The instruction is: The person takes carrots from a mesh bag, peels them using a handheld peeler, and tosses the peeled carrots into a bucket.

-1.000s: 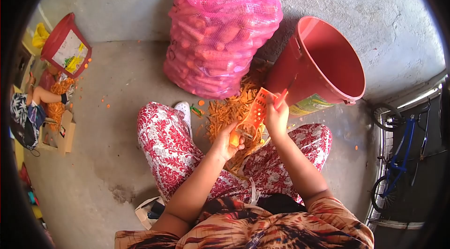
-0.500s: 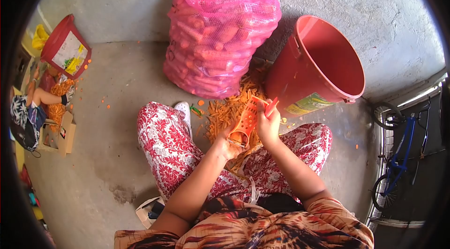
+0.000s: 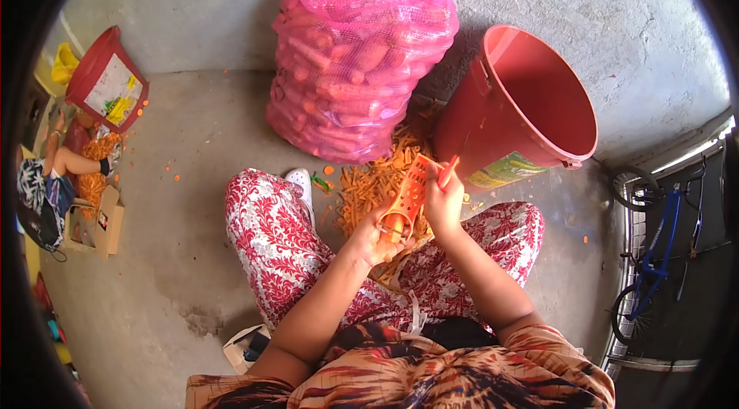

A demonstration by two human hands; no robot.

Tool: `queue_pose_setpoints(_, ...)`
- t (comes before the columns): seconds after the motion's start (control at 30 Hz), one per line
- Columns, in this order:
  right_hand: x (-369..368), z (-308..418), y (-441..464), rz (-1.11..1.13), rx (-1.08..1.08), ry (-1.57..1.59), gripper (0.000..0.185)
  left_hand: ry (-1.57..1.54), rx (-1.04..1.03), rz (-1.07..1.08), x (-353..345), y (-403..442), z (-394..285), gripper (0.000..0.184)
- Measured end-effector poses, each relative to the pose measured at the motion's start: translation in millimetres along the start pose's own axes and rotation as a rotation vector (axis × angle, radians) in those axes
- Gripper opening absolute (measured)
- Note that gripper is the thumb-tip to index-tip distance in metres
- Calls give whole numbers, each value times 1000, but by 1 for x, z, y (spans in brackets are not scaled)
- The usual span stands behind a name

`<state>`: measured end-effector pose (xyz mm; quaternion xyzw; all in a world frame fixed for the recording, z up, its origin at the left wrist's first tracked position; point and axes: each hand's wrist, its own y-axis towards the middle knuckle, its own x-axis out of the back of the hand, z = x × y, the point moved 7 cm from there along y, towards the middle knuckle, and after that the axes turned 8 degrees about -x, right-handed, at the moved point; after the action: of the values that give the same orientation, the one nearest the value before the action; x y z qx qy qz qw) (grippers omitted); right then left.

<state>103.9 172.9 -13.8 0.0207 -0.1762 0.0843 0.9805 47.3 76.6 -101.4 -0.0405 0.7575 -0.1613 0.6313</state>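
Observation:
My right hand [image 3: 443, 205] grips an orange perforated tool [image 3: 411, 187] with a red handle or stick [image 3: 448, 171] showing between its fingers. My left hand [image 3: 375, 240] is wrapped round a carrot [image 3: 394, 227], which lies against the wide lower end of the tool. Beneath both hands a heap of carrot peelings and pieces [image 3: 368, 192] spreads over the floor between my legs. Just behind the heap stands a pink mesh sack [image 3: 358, 63] full of carrots. A tall red bucket [image 3: 477, 120] leans to its right.
Another person [image 3: 48, 186] sits at the far left beside a cardboard box [image 3: 110, 223], more orange pieces and a labelled red bucket [image 3: 96, 63]. A blue bicycle [image 3: 660, 255] is at the right. A grey wall [image 3: 208, 9] runs behind the sack.
The tool has tilted and shifted left and down from its place a second ago. My right hand moved slightly down and left; my left hand stays at the tool's lower end with the carrot.

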Motion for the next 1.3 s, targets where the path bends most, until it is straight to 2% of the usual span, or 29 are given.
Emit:
queue_pose_setpoints(0.03,3,1,3,-27,-7,-4,24,34,37,-31,5,1,2,34)
queue_pose_setpoints(0.13,20,2,19,-135,-5,11,21,-152,117,192,-13,-4,9,33)
queue_pose_setpoints(0.23,41,-7,38,-279,45,-67,23,-46,110,97,-14,-4,7,33)
queue_pose_setpoints(0.27,49,-5,43,-364,128,-59,20,-37,95,87,-13,-4,6,32)
queue_pose_setpoints(0.37,53,-17,49,-260,0,200,20,-1,33,9,-8,-4,-1,32)
queue_pose_setpoints(0.43,44,-9,37,-167,-64,155,21,33,-23,-106,-2,-3,-6,31)
queue_pose_setpoints(0.57,21,12,15,-33,-30,109,21,41,-145,-163,1,-1,-9,45)
queue_pose_setpoints(0.6,16,13,12,-54,62,101,22,49,-121,-167,3,-1,-9,49)
queue_pose_setpoints(0.63,10,6,11,10,5,44,21,58,-97,-170,5,-1,-10,54)
queue_pose_setpoints(0.7,4,10,3,59,66,-6,21,72,-78,-184,3,-3,-12,62)
queue_pose_setpoints(0.8,-1,5,-1,106,9,-36,21,93,-94,-181,-7,-6,-14,68)
queue_pose_setpoints(0.9,0,2,3,15,127,-183,20,145,-92,-122,-8,-6,-13,70)
queue_pose_setpoints(1.0,6,1,14,-89,196,-105,20,231,-63,-92,-8,-6,-13,70)
queue_pose_setpoints(1.1,27,0,32,-217,70,-123,21,261,-32,-88,-14,-8,-10,67)
queue_pose_setpoints(1.17,44,6,42,-380,195,-97,18,226,4,-46,-15,-7,-6,65)
queue_pose_setpoints(1.2,53,0,52,-435,119,-135,19,223,5,-9,-15,-9,-5,61)
queue_pose_setpoints(1.23,61,-9,58,-409,8,-106,21,242,-4,-38,-13,-8,-7,60)
queue_pose_setpoints(1.3,61,-6,58,-385,119,-57,22,278,-16,-96,-8,-7,-9,59)
